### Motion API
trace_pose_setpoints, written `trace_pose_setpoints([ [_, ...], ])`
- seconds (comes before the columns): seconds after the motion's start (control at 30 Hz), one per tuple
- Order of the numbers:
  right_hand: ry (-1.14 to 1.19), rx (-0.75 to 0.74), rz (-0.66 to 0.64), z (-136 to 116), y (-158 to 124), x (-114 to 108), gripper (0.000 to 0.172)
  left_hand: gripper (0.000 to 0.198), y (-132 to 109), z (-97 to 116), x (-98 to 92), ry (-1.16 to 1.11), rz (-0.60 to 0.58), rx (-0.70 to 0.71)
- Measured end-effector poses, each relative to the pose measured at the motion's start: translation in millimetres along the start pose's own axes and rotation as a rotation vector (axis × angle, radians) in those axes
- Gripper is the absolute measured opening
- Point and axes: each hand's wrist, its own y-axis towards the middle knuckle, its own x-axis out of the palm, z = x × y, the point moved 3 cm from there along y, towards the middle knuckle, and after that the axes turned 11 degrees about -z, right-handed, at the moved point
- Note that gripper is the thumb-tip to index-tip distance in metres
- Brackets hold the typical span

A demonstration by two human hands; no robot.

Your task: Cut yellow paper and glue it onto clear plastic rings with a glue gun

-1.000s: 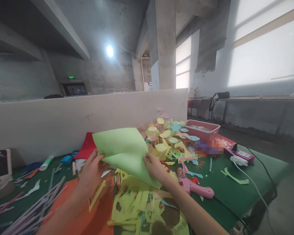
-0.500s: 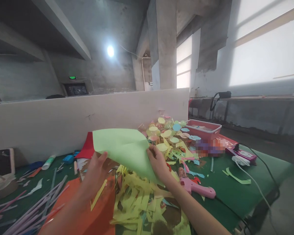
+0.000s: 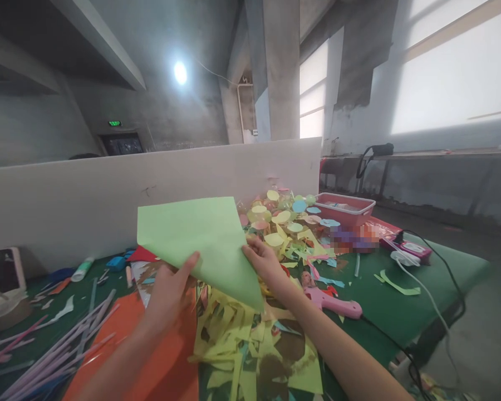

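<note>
A light green sheet of paper (image 3: 192, 234) is held up over the table between my hands. My left hand (image 3: 173, 287) pinches its lower left edge, thumb on top. My right hand (image 3: 263, 259) grips the right edge with curled fingers. Below the sheet lie yellow paper scraps (image 3: 225, 334) and, at the left, an orange sheet (image 3: 137, 356). Just right of my right forearm rests a pink glue gun (image 3: 334, 303). Behind my right hand are round yellow, blue and pink paper pieces (image 3: 281, 217).
A pink basket (image 3: 345, 209) stands at the back right, near a power strip (image 3: 413, 250) with cables. Pale sticks (image 3: 62, 345) and a phone (image 3: 8, 270) are at the left. A white board (image 3: 87, 206) stands behind the table.
The green sheet lies flatter and its left part has shifted left and up in view. My left hand shows its thumb further over the paper. The camera view has shifted slightly.
</note>
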Motion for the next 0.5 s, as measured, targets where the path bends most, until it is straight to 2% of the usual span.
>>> trace_pose_setpoints([
  [0.1,-0.014,0.024,-0.022,0.0,-1.3,-0.1,0.028,0.053,0.3,1.0,1.5,-0.043,-0.005,-0.006],
  [0.37,-0.12,0.057,-0.004,-6.5,-7.7,-2.1,0.03,0.039,-1.8,4.5,1.3,0.01,0.019,-0.042],
  [0.5,-0.147,0.045,-0.018,-8.0,-7.8,0.0,0.032,0.038,0.7,4.8,-0.7,-0.017,0.054,-0.069],
])
